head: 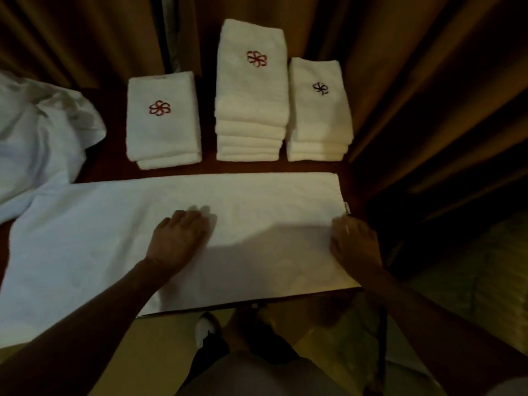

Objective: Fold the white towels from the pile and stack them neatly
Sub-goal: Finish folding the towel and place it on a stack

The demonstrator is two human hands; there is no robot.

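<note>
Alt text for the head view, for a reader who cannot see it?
Left hand lies flat on a long white towel spread over a table; right hand holds its right end. Three stacks of folded towels stand behind.

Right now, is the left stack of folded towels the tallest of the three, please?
No, the middle stack is tallest; the left stack holds fewest.

Both arms bare, reaching forward and down. Left forearm angled in from lower left; left hand (pixel 180 238) palm down, fingers (pixel 204 214) straight and together, laid flat, fingertips blurred. Right forearm coming in from lower right; right hand (pixel 355 244) back up, fingers curled under at the far edge, whether pinching anything not visible. Hands well apart.
</note>
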